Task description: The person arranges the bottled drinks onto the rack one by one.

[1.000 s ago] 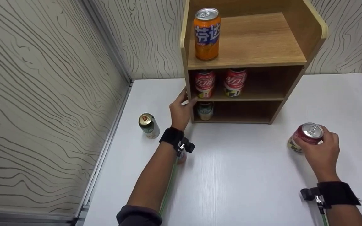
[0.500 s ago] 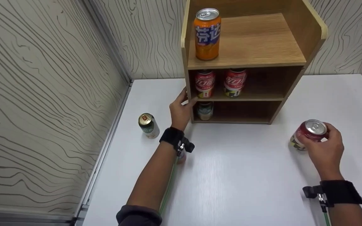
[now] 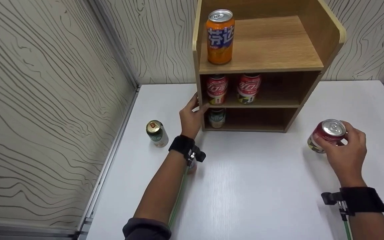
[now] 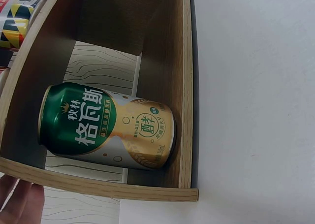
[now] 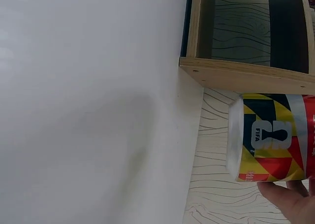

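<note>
My left hand point(image 3: 191, 120) grips the left side panel of a wooden shelf unit point(image 3: 265, 45), its thumb at the front edge and its fingers along the outside. On the right, my right hand point(image 3: 349, 156) holds a red soda can point(image 3: 334, 127) upright above the white table. In the right wrist view that can point(image 5: 270, 138) shows a checkered FIFA pattern, its base off the table. Two red cola cans point(image 3: 217, 89) stand on the middle shelf. A green and gold drink can point(image 4: 108, 125) stands at the left of the bottom shelf.
An orange soda can point(image 3: 220, 38) stands at the left of the top shelf. Another green and gold can point(image 3: 157, 134) is on the table left of my left hand. A further can point(image 3: 192, 166) is mostly hidden behind my left wrist. Wood-grain patterned walls point(image 3: 52, 110) enclose the table.
My right hand has carried the red can a little to the right and away from me. The left hand has stayed on the shelf panel.
</note>
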`<state>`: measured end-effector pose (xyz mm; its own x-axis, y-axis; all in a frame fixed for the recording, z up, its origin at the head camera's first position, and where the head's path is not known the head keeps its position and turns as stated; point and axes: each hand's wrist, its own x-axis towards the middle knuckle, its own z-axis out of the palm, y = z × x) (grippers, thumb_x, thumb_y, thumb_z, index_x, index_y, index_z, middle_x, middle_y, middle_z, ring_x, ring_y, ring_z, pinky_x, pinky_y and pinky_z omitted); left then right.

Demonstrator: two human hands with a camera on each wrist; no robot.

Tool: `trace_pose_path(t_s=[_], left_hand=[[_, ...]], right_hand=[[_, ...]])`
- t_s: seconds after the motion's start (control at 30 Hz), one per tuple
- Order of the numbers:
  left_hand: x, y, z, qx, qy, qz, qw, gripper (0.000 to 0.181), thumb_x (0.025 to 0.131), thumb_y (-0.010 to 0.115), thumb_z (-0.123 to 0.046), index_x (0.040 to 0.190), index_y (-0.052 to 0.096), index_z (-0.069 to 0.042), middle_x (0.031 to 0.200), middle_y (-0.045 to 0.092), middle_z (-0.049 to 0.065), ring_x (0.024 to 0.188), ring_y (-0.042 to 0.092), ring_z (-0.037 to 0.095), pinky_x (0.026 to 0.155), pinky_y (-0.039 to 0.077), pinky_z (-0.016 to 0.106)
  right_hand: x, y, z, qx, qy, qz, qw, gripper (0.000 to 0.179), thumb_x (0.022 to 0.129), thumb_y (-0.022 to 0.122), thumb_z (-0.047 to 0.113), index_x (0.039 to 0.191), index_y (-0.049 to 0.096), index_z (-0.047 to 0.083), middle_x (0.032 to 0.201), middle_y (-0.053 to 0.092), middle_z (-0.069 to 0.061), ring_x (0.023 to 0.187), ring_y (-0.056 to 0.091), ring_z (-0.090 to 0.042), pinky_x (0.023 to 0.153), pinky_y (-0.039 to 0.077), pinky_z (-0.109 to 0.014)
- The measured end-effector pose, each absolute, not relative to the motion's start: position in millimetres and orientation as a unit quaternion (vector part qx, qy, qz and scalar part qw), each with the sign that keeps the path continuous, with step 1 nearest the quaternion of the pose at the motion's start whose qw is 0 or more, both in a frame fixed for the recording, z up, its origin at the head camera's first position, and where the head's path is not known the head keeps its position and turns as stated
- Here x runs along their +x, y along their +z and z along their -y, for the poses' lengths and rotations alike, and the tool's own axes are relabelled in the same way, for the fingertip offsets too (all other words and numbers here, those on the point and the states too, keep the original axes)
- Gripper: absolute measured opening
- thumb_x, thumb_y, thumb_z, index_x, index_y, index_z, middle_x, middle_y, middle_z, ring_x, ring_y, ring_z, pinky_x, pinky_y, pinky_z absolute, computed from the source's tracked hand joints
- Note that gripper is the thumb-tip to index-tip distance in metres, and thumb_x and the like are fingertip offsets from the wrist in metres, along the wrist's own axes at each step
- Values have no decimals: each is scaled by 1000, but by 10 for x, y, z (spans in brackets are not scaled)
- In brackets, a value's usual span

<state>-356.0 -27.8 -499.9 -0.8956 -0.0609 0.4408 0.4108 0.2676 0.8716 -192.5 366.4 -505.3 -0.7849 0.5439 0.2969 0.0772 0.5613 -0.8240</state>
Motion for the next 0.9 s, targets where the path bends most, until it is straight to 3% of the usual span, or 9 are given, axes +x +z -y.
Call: trace_pose_path(t_s=[0.23, 0.47, 0.77, 0.9], left_hand=[[-3546, -4986, 273, -122, -586, 775, 202, 60, 89, 73, -29, 142, 51, -10, 122, 66, 6, 104, 62, 9, 79, 54, 21], [-3550, -4993, 277, -118, -576, 782, 205, 63, 88, 73, -33, 142, 51, -11, 120, 67, 4, 105, 63, 10, 80, 54, 22], [-3549, -4997, 272, -115, -585, 778, 197, 64, 87, 73, -34, 142, 51, -10, 122, 66, 5, 106, 62, 10, 81, 54, 22], [-3549, -4985, 272, -113, -588, 777, 192, 63, 88, 73, -32, 143, 50, -11, 123, 65, 4, 106, 62, 9, 82, 53, 22]], right_hand=[[-1933, -4956, -3632, -159, 420, 836, 315, 77, 71, 88, 20, 139, 53, 10, 115, 44, 8, 111, 49, -15, 82, 45, -14], [-1986, -4842, -3590, -157, 420, 840, 305, 77, 74, 86, 20, 141, 50, 8, 120, 48, -4, 116, 50, -22, 93, 47, -22], [-2090, -4708, -3511, -129, 411, 838, 335, 74, 73, 87, 16, 138, 53, 6, 114, 52, 1, 107, 54, -14, 86, 47, -13], [-2112, -4637, -3431, -106, 408, 839, 344, 74, 73, 88, 16, 137, 53, 5, 114, 55, -3, 107, 55, -13, 87, 47, -14]])
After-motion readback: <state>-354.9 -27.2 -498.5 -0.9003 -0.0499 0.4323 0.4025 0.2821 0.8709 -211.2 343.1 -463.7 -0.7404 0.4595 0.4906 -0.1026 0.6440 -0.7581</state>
